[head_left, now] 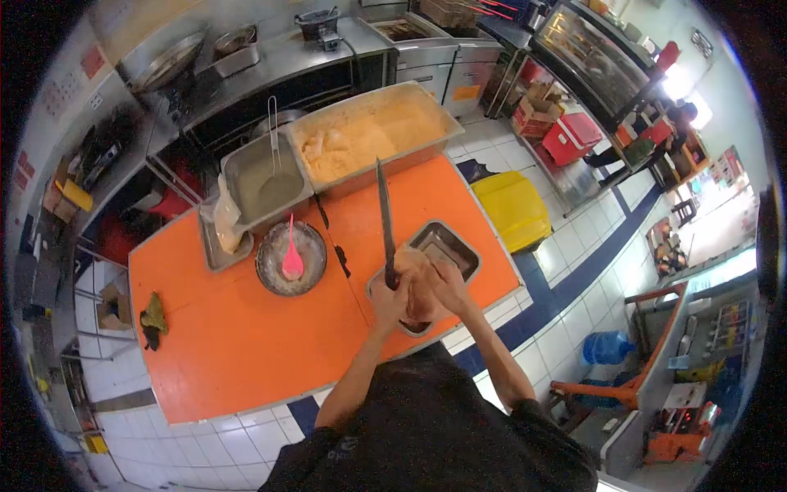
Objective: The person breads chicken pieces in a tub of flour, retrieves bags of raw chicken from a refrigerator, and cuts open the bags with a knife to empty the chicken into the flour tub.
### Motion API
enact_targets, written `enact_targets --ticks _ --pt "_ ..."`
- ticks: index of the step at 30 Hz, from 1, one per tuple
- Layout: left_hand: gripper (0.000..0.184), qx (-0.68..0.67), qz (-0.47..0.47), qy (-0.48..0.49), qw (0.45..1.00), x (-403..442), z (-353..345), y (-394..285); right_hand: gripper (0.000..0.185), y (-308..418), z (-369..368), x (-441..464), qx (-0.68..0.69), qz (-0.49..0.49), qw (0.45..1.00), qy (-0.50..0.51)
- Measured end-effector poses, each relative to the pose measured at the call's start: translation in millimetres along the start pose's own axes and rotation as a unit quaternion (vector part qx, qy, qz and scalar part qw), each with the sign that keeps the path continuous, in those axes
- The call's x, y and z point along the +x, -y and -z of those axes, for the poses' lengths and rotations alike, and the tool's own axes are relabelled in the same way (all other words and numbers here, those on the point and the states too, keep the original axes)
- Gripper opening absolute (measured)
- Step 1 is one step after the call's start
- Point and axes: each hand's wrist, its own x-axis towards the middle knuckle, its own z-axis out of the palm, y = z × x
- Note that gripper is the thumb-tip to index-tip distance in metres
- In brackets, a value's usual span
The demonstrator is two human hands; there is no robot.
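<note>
Near the table's front right, my left hand point(388, 302) is closed round the handle of a large knife point(385, 209), whose blade points up and away from me. A piece of raw meat point(420, 289) lies between my hands, over a metal tray. My right hand point(448, 289) grips the meat's right side; its fingertips are partly hidden. Just behind it sits a second metal tray point(467, 257) with a little dark liquid inside. To the left, a round metal bowl point(268, 276) of pale powder holds a pink scoop point(293, 261).
A large tub point(321, 182) of orange-yellow flour and a liquid-filled pan point(234, 176) with a strainer stand along the orange table's point(246, 353) far edge. A plastic bag point(225, 215) rests at the pan. A green cloth point(153, 315) lies far left; a yellow bin point(515, 211) stands right. Someone is in the background.
</note>
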Motion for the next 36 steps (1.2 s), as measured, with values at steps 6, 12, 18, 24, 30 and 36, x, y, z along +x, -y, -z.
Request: enact_targets --ticks 6,12,18,24,30,36 --pt "0.027 -0.064 0.042 -0.012 0.997 15 -11 -10 0.039 46 21 -21 -0.157 0.003 0.987 0.014" --pt "0.028 -0.065 -0.006 -0.01 0.998 23 -1 -9 0.036 33 -1 -33 -0.23 0.069 0.965 -0.102" --pt "0.041 -0.026 -0.068 -0.066 0.995 6 40 18 0.009 20 -11 -32 -0.231 0.154 0.928 -0.247" --pt "0.038 0.265 -0.028 0.005 0.964 -92 123 18 0.026 4 -19 -31 -0.283 0.072 0.93 -0.223" --pt "0.034 0.37 0.038 0.09 0.924 -138 155 -7 0.027 3 -30 -23 -0.205 0.065 0.946 -0.241" --pt "0.036 0.413 0.021 0.097 0.905 -138 139 -10 0.027 13 -41 -25 -0.196 0.048 0.954 -0.22"
